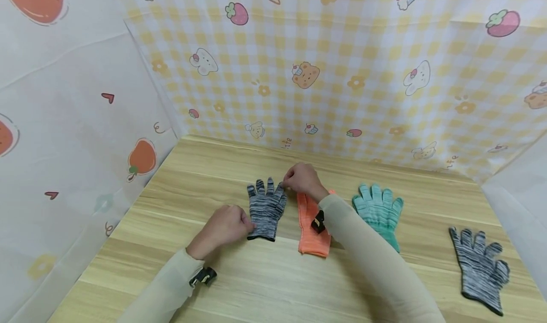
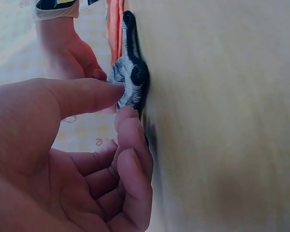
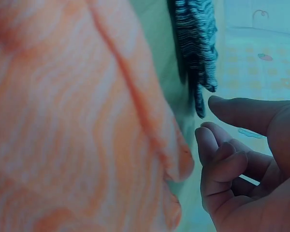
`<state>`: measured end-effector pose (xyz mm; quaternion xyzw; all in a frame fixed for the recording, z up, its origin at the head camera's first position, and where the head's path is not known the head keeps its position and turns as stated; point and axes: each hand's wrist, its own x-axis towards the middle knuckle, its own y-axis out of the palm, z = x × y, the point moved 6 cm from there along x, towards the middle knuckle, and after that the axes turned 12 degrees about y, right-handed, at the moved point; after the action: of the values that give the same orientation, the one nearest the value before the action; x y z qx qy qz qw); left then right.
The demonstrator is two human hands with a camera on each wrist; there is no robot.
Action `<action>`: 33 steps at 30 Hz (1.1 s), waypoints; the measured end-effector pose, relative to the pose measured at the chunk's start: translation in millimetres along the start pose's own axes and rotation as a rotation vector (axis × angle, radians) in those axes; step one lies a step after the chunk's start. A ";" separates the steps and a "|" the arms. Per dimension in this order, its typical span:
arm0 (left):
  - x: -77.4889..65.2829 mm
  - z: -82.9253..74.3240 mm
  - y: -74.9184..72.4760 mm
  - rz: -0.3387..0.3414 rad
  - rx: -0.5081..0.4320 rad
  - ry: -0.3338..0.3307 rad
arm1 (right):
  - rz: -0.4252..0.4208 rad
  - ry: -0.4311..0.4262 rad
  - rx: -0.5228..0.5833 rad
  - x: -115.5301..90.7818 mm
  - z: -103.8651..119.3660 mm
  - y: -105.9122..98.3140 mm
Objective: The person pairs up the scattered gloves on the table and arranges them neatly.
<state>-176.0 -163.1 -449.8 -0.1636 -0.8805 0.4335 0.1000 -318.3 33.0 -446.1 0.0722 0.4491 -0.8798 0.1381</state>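
A grey-and-black striped knit glove (image 1: 267, 210) lies on the table, fingers pointing to the back wall. My left hand (image 1: 226, 228) pinches its left edge near the cuff; in the left wrist view the thumb (image 2: 94, 94) overlaps the striped knit (image 2: 130, 79). By the glove's upper right fingertip is my right hand (image 1: 304, 178), which holds nothing. The right wrist view shows a gap between its thumb (image 3: 241, 111) and index finger, with the glove's fingertips (image 3: 200, 99) just beyond. An orange glove (image 1: 314, 235) lies beneath the right wrist, its upper part partly hidden.
To the right lies a teal-green glove (image 1: 378, 211), partly covered by the right sleeve. Another grey-and-black glove (image 1: 480, 268) is at the table's far right. Patterned cloth walls (image 1: 325, 109) stand behind and beside the wooden table (image 1: 265, 285).
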 end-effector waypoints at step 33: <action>68.5 -115.9 26.9 0.014 -0.221 0.338 | -0.110 -0.014 0.180 -101.6 -120.4 -94.6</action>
<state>-197.2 -37.4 -398.9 -0.2499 -0.8924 0.3012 0.2247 -250.4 201.5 -418.3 0.0533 0.3704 -0.9234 0.0856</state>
